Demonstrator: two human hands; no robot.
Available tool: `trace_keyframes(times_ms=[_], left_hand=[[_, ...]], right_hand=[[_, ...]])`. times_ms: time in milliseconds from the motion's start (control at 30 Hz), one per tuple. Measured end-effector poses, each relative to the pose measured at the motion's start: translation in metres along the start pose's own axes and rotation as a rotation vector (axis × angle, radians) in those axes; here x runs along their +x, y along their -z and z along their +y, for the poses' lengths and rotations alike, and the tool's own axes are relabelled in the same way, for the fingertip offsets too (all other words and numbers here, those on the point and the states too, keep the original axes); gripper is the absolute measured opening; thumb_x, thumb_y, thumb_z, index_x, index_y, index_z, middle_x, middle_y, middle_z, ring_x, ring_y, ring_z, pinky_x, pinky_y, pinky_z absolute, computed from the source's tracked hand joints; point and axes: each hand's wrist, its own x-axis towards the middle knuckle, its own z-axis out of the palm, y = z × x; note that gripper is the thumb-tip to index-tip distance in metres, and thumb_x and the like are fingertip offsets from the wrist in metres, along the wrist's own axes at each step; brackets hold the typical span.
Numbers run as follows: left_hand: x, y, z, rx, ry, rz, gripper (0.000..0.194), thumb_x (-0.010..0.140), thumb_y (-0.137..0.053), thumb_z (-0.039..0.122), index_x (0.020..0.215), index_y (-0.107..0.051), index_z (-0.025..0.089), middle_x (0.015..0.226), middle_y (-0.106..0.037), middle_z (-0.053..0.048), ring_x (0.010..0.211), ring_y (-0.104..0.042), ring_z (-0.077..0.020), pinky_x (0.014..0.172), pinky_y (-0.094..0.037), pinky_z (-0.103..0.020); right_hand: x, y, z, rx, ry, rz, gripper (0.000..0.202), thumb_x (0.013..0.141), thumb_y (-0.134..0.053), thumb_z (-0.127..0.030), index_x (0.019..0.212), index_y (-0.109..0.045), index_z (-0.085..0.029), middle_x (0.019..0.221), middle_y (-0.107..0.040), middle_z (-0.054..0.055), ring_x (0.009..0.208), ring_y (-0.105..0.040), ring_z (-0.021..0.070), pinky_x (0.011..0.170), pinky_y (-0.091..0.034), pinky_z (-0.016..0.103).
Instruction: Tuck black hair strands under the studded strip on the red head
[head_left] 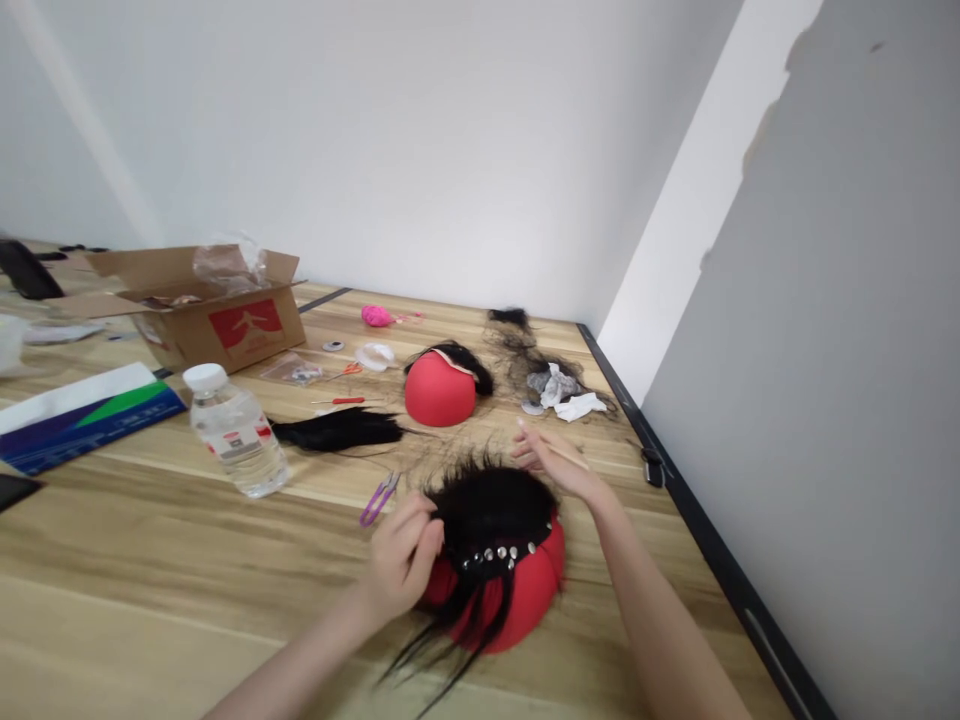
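A red dome-shaped form [525, 600] sits on the table in front of me, with a black hairpiece [491, 505] over its top. Silver round-headed pins [502, 553] run along the hairpiece's near edge, and loose strands hang down over the red side. My left hand [405, 550] is closed in a pinch at the hairpiece's left edge; what lies between the fingertips is hidden, though hair is right beside them. Above the far right edge, my right hand [551, 460] holds a thin pale stick [566, 452], whose tip I cannot make out.
Purple thread snips [380, 499], a water bottle [236, 430] and a black hair bundle [341, 430] lie to the left. Behind are a second red form [440, 390], a red-handled tool [347, 401], a cardboard box [217, 310] and crumpled tissue [559, 388]. A wall borders the right.
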Motion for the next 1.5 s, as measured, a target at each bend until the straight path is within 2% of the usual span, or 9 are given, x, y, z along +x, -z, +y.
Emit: trace_keyframes(times_ms=[167,267,433,633,800,933,1067,1233,1500], left_hand=[[0.058,0.017,0.007,0.048,0.085,0.052,0.032,0.095,-0.035,0.012,0.064,-0.044,0.017,0.07,-0.047,-0.001,0.068,-0.047,-0.0116,0.062,-0.039,-0.024],[0.097,0.022,0.025,0.02,0.113,0.068,0.036,0.097,-0.035,0.019,0.061,-0.044,0.017,0.067,-0.046,0.0,0.066,-0.046,-0.0118,0.063,-0.038,-0.025],[0.133,0.025,0.053,-0.087,0.198,-0.196,0.032,0.098,-0.038,0.028,0.077,-0.058,0.015,0.081,-0.057,-0.002,0.077,-0.054,-0.0122,0.072,-0.042,-0.024],[0.133,0.021,0.05,-0.199,0.205,-0.344,0.034,0.098,-0.039,0.027,0.077,-0.064,0.015,0.109,-0.064,-0.005,0.103,-0.058,-0.016,0.093,-0.045,-0.027],[0.132,0.018,0.049,-0.155,0.168,-0.41,0.03,0.098,-0.039,0.025,0.085,-0.065,0.017,0.113,-0.061,-0.005,0.108,-0.057,-0.0158,0.098,-0.044,-0.028],[0.132,0.016,0.05,-0.104,0.108,-0.426,0.032,0.098,-0.039,0.024,0.085,-0.067,0.017,0.112,-0.061,-0.006,0.111,-0.055,-0.0172,0.101,-0.044,-0.031],[0.133,0.015,0.049,-0.1,0.071,-0.447,0.03,0.097,-0.04,0.024,0.088,-0.067,0.017,0.117,-0.059,-0.006,0.113,-0.054,-0.0178,0.103,-0.044,-0.033],[0.134,0.021,0.045,-0.037,0.023,-0.418,0.027,0.096,-0.043,0.022,0.082,-0.066,0.018,0.127,-0.054,-0.005,0.121,-0.047,-0.0197,0.108,-0.038,-0.037],[0.137,0.029,0.015,0.08,0.097,-0.337,0.032,0.096,-0.042,0.024,0.074,-0.063,0.015,0.127,-0.055,-0.007,0.121,-0.047,-0.0211,0.108,-0.036,-0.04]], right_hand=[[-0.044,0.037,-0.056,-0.124,0.043,0.278,0.046,0.097,-0.031,-0.051,0.119,-0.055,-0.018,0.111,-0.066,0.013,0.058,-0.068,0.0168,0.072,-0.055,0.037],[-0.082,0.043,-0.102,-0.315,0.173,0.508,0.032,0.092,-0.05,-0.046,0.114,-0.061,-0.026,0.104,-0.07,0.006,0.086,-0.069,0.0231,0.079,-0.053,0.035],[-0.119,0.033,-0.139,-0.332,0.431,0.613,0.035,0.089,-0.057,-0.038,0.122,-0.059,-0.028,0.111,-0.069,0.006,0.095,-0.068,0.023,0.083,-0.055,0.031],[-0.102,0.022,-0.133,-0.321,0.554,0.381,0.058,0.089,-0.058,-0.024,0.142,-0.038,-0.033,0.13,-0.059,0.009,0.071,-0.07,0.0161,0.076,-0.06,0.032],[-0.088,0.013,-0.119,-0.276,0.493,0.318,0.051,0.089,-0.053,-0.02,0.139,-0.045,-0.028,0.087,-0.073,0.003,0.067,-0.069,0.0155,0.07,-0.06,0.028],[-0.083,0.009,-0.11,-0.277,0.554,0.381,0.045,0.089,-0.049,-0.018,0.132,-0.054,-0.03,0.086,-0.074,0.002,0.066,-0.072,0.0161,0.059,-0.059,0.024],[-0.076,0.011,-0.111,-0.316,0.55,0.449,0.034,0.087,-0.055,-0.019,0.118,-0.064,-0.026,0.1,-0.074,0.006,0.079,-0.073,0.0196,0.068,-0.06,0.027],[-0.068,0.019,-0.111,-0.269,0.515,0.465,0.018,0.088,-0.057,-0.026,0.096,-0.072,-0.022,0.089,-0.076,0.005,0.072,-0.072,0.0199,0.065,-0.06,0.028],[-0.073,0.044,-0.088,-0.359,0.216,0.673,0.014,0.084,-0.063,-0.033,0.091,-0.073,-0.025,0.081,-0.076,0.003,0.067,-0.072,0.0217,0.06,-0.058,0.03]])
